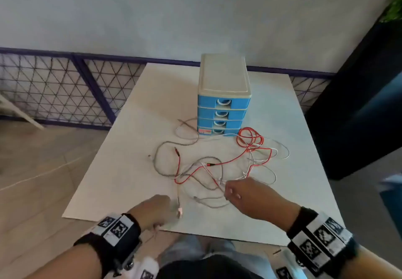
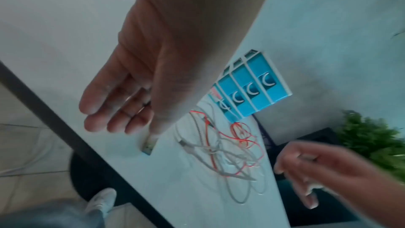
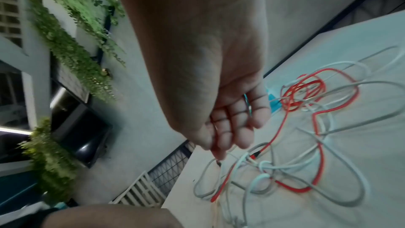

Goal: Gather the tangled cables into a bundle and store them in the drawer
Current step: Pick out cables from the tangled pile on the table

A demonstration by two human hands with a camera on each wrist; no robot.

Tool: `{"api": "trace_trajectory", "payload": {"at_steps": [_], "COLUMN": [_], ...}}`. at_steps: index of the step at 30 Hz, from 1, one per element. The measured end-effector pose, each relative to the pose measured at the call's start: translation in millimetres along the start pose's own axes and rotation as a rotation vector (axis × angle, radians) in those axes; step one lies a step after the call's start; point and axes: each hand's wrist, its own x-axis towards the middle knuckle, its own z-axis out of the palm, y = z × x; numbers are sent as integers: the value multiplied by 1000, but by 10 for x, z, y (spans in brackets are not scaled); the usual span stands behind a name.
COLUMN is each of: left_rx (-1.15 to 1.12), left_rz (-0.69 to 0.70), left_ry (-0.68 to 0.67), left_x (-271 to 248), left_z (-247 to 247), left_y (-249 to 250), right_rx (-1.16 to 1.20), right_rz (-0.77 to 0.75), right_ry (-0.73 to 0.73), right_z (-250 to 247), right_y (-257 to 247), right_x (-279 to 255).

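Cables [image 1: 219, 165] lie loose across the table [image 1: 121, 170], red, white & braided grey all crossed over each other, spread from the near edge to the front of the drawer unit [image 1: 224, 96]. Nothing bundled yet, and all four blue drawers look closed, so my read is the task is at the very start: gather, coil, open a drawer, stow, all left.

Left hand [image 1: 155, 210] is low at the near edge, w/ a small white plug end [image 1: 180, 212] just beside its fingers. In the left wrist view the fingers [image 2: 109, 119] are fairly straight & spread, palm open, nothing held; whether a fingertip touches the plug I can't tell.

Right hand [image 1: 243, 193] hovers over the near-right part of the tangle. Its fingers [image 3: 236, 127] are loosely curled, tips pointing down at the white and red loops; the frames are blurred, so I can't tell if a strand is already pinched. The 2 hands are apart, w/ the nearest loops between them.

Red cable's tightest coil [image 1: 250, 137] sits far right, just beside the unit's bottom drawer. Beyond the table: a mesh fence [image 1: 54, 91] far left, a dark cabinet [image 1: 359, 104] right, green plants [image 1: 393, 2] at the far-right corner.
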Motion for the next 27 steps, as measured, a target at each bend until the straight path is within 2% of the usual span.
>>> {"api": "trace_trajectory", "payload": {"at_steps": [3,5,10,13,18,21,24,25,27], "left_rx": [20,-28,-58,-161,-265,-517,-798,-833,-763], "left_rz": [-4,3,52,84,308,406,321,269,173], "left_ry": [239,314,325,350,426,465,488,519,572], "left_x": [109,134,97,14,-234,-285,-84,33,268], "left_z": [181,246,87,-118,-575,-823,-950,-964,-965], "left_y": [2,31,61,52,104,81,-59,-142,-292], "right_rx": [57,116,197,256,370,393,532,589,705], "right_rz": [-25,-37,-152,-241,-261,-255,-198,-136,5], "right_ry": [83,74,61,36,47,125,252,279,315], "right_z": [17,28,133,235,396,380,286,262,216], "right_y": [-134,-217,-325,-460,-629,-606,-548,-525,-469], "right_x": [114,193,446,626,920,1042,1089,1103,1136]}}
